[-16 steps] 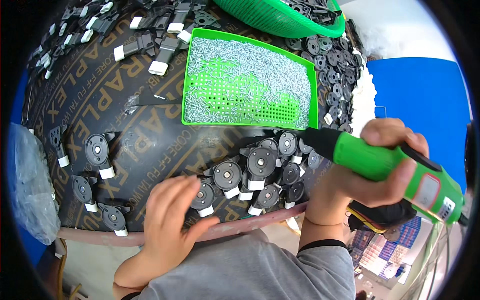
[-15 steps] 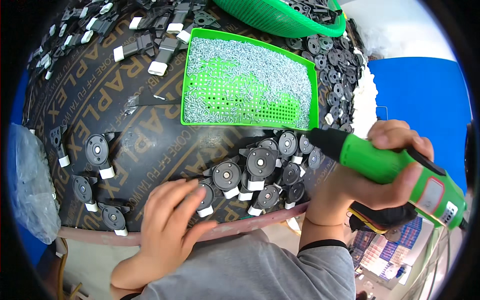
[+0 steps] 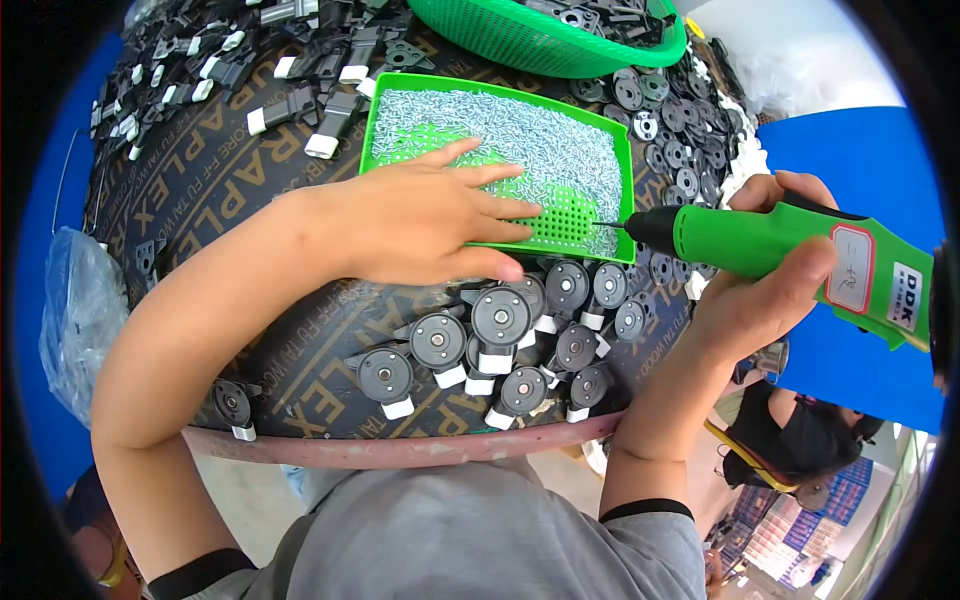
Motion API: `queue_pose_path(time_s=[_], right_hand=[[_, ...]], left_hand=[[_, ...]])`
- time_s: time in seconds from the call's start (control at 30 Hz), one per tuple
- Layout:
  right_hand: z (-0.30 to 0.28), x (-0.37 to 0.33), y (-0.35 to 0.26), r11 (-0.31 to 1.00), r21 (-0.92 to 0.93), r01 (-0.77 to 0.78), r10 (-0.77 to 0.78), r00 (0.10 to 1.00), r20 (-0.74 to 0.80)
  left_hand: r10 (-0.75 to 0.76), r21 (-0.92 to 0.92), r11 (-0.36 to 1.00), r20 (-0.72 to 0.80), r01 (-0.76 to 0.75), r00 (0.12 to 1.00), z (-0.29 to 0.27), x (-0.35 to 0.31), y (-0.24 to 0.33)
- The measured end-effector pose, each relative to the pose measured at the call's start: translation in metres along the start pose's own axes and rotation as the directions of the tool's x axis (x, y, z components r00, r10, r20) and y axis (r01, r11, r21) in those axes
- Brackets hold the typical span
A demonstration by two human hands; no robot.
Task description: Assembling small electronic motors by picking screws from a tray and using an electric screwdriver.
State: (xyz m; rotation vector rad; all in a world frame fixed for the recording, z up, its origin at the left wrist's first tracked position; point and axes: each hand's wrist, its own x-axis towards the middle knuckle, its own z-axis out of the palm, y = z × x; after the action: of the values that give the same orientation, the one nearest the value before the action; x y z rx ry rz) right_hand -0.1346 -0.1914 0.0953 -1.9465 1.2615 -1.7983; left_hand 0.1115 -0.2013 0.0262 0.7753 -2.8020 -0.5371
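Note:
My left hand (image 3: 425, 220) reaches across the lower left of a bright green perforated tray (image 3: 628, 180), palm down, fingers spread; whether the fingertips touch the screws (image 3: 560, 135) in it I cannot tell. My right hand (image 3: 785, 265) is wrapped round a green electric screwdriver (image 3: 735, 242) with a black nose. Its thin bit points left, over the tray's lower right corner, among the small silver screws. Just below the tray lie several round black wheel-like parts with white ends, one of them (image 3: 502, 316) close under my left thumb.
A green basket (image 3: 540, 45) of black parts stands beyond the tray. Loose black discs (image 3: 680, 150) are heaped at the right. Black pieces with white tips (image 3: 325, 130) lie at the far left. A clear plastic bag (image 3: 75, 320) hangs at the left edge. Another person (image 3: 800, 430) appears lower right.
My left hand has moved up from the round parts near the table edge to the screw tray. The screwdriver has tilted more level, its bit now over the tray's corner.

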Motion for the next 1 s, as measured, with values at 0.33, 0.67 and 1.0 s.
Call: queue_pose_path(time_s=[0.33,0.67,1.0], right_hand=[[0.006,-0.004,0.003,0.976,0.21,0.058,-0.094,0.982,0.164],[0.031,-0.011,-0.007,0.951,0.308,0.043,-0.025,0.998,-0.061],[0.057,-0.024,-0.007,0.986,0.126,0.112,-0.121,0.991,0.063]], left_hand=[[-0.135,0.405,0.908,0.05,0.104,0.99,-0.039,-0.041,-0.011],[-0.082,0.406,0.91,-0.026,0.086,0.996,-0.008,-0.007,-0.029],[-0.191,0.386,0.884,-0.217,0.264,0.957,-0.02,-0.026,-0.004]])
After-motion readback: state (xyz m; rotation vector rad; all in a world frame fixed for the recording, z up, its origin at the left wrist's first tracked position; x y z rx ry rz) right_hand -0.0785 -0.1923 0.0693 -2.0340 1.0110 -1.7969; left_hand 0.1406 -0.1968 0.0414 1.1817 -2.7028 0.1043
